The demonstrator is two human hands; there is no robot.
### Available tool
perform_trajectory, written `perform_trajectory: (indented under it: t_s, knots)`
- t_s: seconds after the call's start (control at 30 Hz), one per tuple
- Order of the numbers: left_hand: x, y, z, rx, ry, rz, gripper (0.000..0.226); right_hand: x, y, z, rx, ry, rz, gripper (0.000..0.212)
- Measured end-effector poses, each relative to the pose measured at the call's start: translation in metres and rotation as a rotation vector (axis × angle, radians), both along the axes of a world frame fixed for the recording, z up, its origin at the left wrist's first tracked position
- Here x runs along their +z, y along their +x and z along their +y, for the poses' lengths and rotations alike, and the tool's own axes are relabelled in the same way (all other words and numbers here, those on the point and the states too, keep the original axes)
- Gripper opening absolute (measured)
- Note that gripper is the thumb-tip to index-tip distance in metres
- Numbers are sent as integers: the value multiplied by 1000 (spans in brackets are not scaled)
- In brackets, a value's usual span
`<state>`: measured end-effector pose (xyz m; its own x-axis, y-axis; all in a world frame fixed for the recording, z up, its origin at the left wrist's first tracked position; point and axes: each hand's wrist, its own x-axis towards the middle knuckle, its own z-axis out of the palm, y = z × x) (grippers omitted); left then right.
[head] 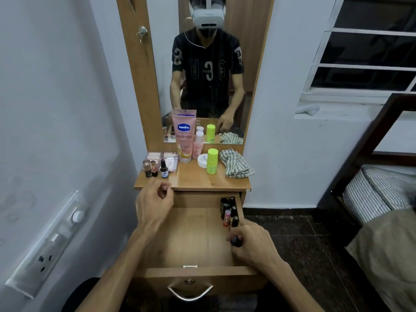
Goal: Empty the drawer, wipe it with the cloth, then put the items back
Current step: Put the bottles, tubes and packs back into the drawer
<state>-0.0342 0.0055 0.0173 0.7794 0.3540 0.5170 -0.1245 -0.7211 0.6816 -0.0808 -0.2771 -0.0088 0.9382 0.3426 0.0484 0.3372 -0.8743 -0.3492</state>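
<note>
The drawer [191,239] stands pulled out below the tabletop [195,176], its wooden floor mostly bare. Along the drawer's right wall a cluster of small bottles [229,210] stands upright, dark ones with a pink-capped one among them. At the near end of that cluster the right hand [252,242] has its fingers curled round a dark bottle [236,240], gripping it just inside the drawer's right side. The left hand [153,201] hovers over the drawer's far left corner, at the tabletop's front edge, fingers loosely curled and holding nothing. Beyond the drawer, on the tabletop, three little bottles [155,168] stand at the left in front of a pink box [163,157]. Toward the middle, a pink tube [184,137] stands upright, with a slim pink bottle [198,145], a white jar [202,160] and a green bottle [212,161] to its right. The striped cloth [235,163] lies crumpled at the tabletop's right end. A mirror [209,70] rises behind the tabletop. The drawer's metal handle [190,292] shows on its front.
</note>
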Motion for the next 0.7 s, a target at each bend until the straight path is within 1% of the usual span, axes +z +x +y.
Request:
perform_trajectory:
  t_s: [0.1, 0.2, 0.27, 0.33, 0.4, 0.47, 0.53, 0.6, 0.7]
  knots:
    - [11, 7, 17, 81, -47, -30, 14, 11, 5, 10, 31, 29, -24, 21]
    - [22, 15, 33, 152, -65, -38, 13, 29, 20, 32, 29, 94, -97, 11]
    - [28, 22, 41, 185, -55, -9, 16, 43, 35, 54, 15, 163, -140, 11]
    - [33, 28, 49, 173, -10, 4, 27, 56, 54, 82, 8, 264, -180, 15]
    - [33, 34, 57, 106, 53, 24, 41, 69, 73, 112, 12, 358, -222, 21]
    - [32, 42, 65, 35, 110, 68, 52, 80, 92, 141, 14, 408, -226, 29]
    - [31, 49, 72, -9, 157, 116, 55, 89, 109, 166, 34, 403, -233, 37]
    - [30, 54, 76, -33, 191, 153, 56, 93, 123, 183, 61, 354, -238, 41]
    - [27, 59, 80, -34, 222, 179, 43, 90, 138, 202, 72, 267, -235, 42]
